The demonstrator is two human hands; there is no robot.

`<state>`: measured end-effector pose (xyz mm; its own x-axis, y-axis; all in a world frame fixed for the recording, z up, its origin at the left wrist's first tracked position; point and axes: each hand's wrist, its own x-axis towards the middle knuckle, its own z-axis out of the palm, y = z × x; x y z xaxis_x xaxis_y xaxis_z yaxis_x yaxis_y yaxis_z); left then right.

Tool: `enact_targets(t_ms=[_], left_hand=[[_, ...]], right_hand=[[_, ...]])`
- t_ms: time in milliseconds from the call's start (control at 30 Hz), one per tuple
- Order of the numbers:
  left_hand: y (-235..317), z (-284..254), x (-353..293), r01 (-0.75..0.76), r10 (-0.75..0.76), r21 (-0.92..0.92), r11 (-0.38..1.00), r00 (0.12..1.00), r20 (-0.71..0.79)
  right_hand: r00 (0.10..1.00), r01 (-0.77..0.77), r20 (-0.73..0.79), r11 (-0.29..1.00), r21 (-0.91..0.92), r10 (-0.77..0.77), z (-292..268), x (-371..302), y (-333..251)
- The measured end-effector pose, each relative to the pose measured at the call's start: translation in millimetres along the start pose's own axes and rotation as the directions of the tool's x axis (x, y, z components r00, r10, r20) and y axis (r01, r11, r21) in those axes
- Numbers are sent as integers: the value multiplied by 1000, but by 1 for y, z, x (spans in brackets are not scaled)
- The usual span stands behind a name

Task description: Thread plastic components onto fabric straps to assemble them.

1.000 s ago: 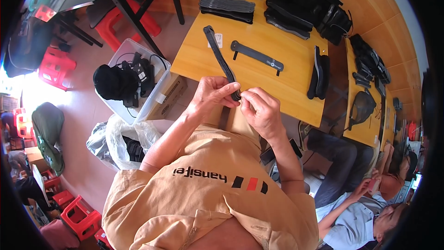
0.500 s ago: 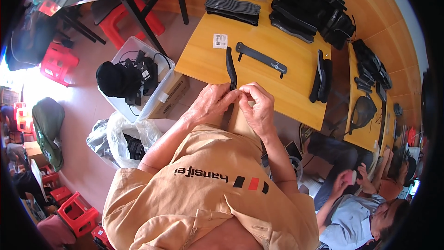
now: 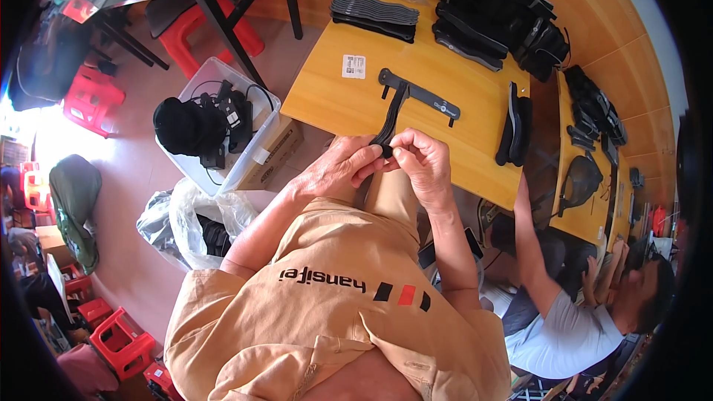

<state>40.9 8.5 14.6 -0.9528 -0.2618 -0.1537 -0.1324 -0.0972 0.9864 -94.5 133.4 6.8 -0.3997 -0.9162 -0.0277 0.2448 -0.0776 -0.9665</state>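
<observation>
Yellow table, left hand and right hand pinching black strap, its tip now overlapping grey strap

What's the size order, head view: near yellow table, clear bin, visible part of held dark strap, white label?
1. Near yellow table
2. Clear bin
3. Held dark strap, longer though narrow
4. White label
</observation>
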Motion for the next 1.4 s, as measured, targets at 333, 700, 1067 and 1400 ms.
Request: enact_targets(t_ms=[333, 700, 1067, 1400], left_hand=[[2, 3, -2, -61, 63, -73, 995, 997, 34], [19, 6, -3, -30, 31, 57, 998, 999, -10], [6, 2, -1, -90, 109, 298, 950, 993, -48], [-1, 15, 3, -129, 227, 423, 897, 955, -190]], right_hand=[[975, 189, -63, 941, -281, -215, 13, -12, -12], [798, 405, 93, 415, -815, -596, 26, -14, -14], [742, 443, 246, 182, -878, -624, 29, -14, -14], [711, 433, 300, 61, -899, -636, 28, -10, -2]])
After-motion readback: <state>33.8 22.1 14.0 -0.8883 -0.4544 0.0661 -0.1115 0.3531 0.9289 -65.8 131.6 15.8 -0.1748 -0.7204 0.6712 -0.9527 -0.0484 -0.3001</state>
